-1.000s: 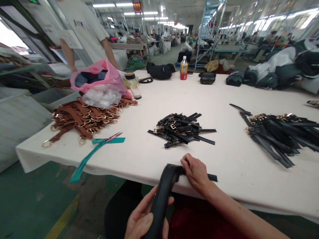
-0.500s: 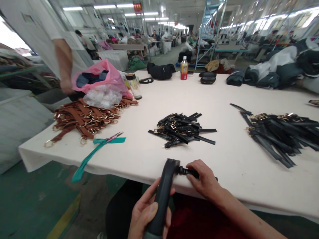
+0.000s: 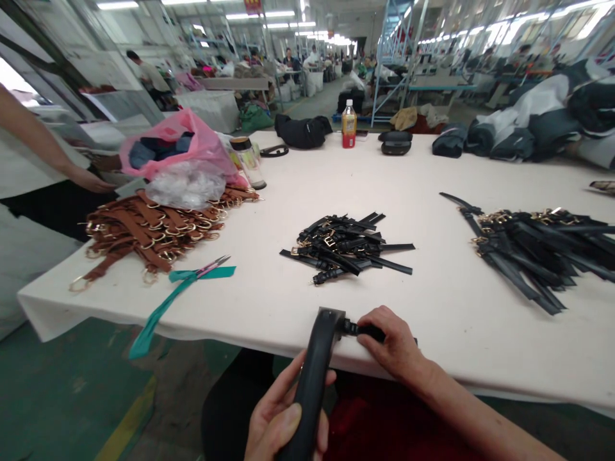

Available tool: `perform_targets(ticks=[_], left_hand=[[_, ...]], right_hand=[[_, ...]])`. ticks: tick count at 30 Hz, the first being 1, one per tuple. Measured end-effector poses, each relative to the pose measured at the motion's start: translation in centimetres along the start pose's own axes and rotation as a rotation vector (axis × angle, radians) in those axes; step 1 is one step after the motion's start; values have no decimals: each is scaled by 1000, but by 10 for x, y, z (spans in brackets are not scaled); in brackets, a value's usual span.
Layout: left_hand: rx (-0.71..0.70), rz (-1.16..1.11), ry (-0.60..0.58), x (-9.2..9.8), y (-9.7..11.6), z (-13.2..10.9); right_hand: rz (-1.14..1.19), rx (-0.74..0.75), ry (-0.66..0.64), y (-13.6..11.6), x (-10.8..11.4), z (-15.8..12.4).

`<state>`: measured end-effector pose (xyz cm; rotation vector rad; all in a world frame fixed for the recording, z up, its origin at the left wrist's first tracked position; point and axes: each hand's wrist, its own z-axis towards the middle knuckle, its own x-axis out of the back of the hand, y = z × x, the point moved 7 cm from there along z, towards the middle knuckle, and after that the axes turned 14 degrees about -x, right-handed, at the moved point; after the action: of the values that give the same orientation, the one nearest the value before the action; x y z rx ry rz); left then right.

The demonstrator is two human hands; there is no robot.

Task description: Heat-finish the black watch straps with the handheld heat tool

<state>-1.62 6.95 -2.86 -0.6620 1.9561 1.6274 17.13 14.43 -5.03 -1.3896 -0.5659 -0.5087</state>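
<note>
At the near edge of a white tabletop (image 3: 432,365), a person's left hand (image 3: 283,426) is closed around the long handle of a black hand tool (image 3: 312,384), which stands tilted up with its head at the table edge. The right hand (image 3: 391,342) grips a black strap (image 3: 368,331) with its fingers curled over it, pressing it to the tabletop just beside the tool's head, into which the strap runs.

Farther along the table lie a loose pile of black buckled straps (image 3: 343,246) and, to the right, a larger pile of black straps (image 3: 528,256). To the left are a heap of brown straps with metal rings (image 3: 148,230), a pair of scissors (image 3: 211,264) on a green ribbon (image 3: 158,317), and a pink plastic bag (image 3: 177,150). A co-worker's hand (image 3: 89,181) reaches in near the bag.
</note>
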Motion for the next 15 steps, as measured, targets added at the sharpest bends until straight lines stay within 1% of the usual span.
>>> perform_targets(ticks=[3,7,12,15], left_hand=[[-53,6,-20,-3,0,12],[-68,10,-30,-2,-1,19],[-84,20,-25,2,5,15],[-52,27,-17,6,7,6]], right_hand=[[-19,16,-18,0,3,-3],[-89,13,-15,2,10,-9],[-139,-1,-13,3,12,-11],[-122,-14,-1,3,12,-10]])
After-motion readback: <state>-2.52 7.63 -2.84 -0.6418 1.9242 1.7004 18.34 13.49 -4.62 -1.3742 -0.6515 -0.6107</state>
